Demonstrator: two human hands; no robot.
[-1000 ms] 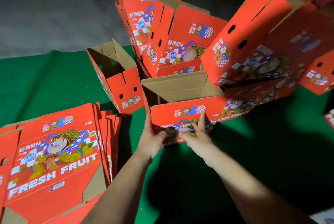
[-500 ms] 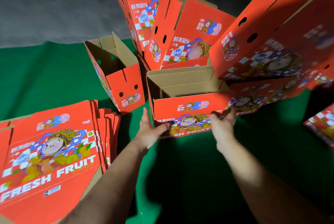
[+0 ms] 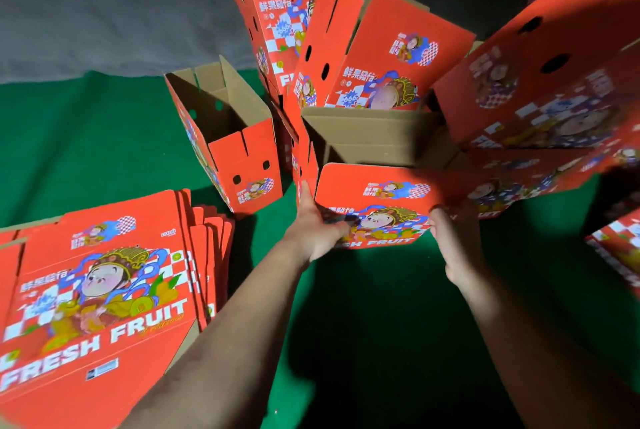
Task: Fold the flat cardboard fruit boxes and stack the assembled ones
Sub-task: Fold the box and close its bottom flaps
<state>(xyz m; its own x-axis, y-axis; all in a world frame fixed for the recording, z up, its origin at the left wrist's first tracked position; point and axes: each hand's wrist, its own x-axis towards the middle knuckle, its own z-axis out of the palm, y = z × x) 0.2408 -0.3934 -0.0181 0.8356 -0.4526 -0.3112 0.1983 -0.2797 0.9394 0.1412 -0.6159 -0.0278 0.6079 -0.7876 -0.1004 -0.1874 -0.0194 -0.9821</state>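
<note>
1. A stack of flat boxes (image 3: 100, 293) is lying on the green worktop (image 3: 381, 324) at about 8 o'clock from the hands, printed faces up, their right edges fanning out towards the left forearm.
2. An open-topped assembled box (image 3: 242, 165) is standing at 11 o'clock, leaning slightly, with its brown inside showing and two holes in its near red wall.
3. Behind it, at 12 o'clock, two tall boxes (image 3: 374, 57) are standing on end and leaning against each other, crowding the far side of the working space.
4. At 2 o'clock a large tilted box (image 3: 554, 82) is overhanging the right side, its lower edge sitting just beside the box in hand and partly blurred.
5. Another printed carton edge (image 3: 620, 255) is showing at 3 o'clock, cut off by the frame.
6. The box being folded (image 3: 374, 193) is sitting on the worktop at the centre, mouth facing up, with its long axis running from 9 to 3 o'clock and its printed front wall facing the person.
7. The left hand (image 3: 313, 227) is gripping the box's near left corner, fingers up along the side wall and thumb pressing across the printed front.
8. The right hand (image 3: 453, 248) is touching the lower right edge of the front wall with loosely curled fingers; whether it is actually gripping cannot be told.
</note>
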